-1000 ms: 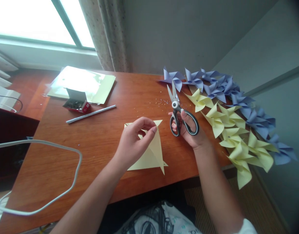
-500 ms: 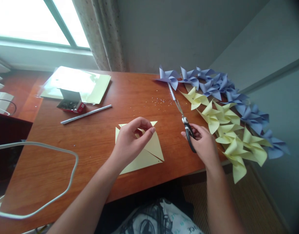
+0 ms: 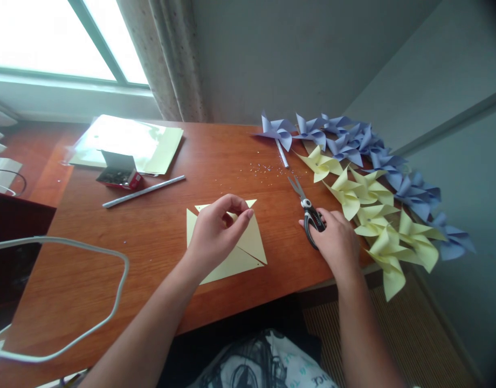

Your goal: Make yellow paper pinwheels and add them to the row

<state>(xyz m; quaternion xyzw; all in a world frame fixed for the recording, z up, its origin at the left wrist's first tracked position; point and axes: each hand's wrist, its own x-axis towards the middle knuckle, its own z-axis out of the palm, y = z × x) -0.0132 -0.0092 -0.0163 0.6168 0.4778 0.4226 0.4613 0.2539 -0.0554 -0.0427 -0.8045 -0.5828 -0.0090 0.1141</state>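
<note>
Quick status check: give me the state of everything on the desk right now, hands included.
Left hand: pinching a corner of the yellow paper square, which lies cut on the desk.
Right hand: over the scissors' handles.
Scissors: flat on the desk, blades nearly closed.
Small box: lid open.
Yellow pinwheels: folded, lying in a row.
Blue pinwheels: folded, behind them.

A home room: wooden desk (image 3: 159, 242) by a curtained window (image 3: 62, 37), paper pinwheels (image 3: 377, 183) heaped alongside.

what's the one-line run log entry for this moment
left hand: pinching yellow paper sheet | right hand: on scissors, flat on table | right: paper pinwheels
</note>
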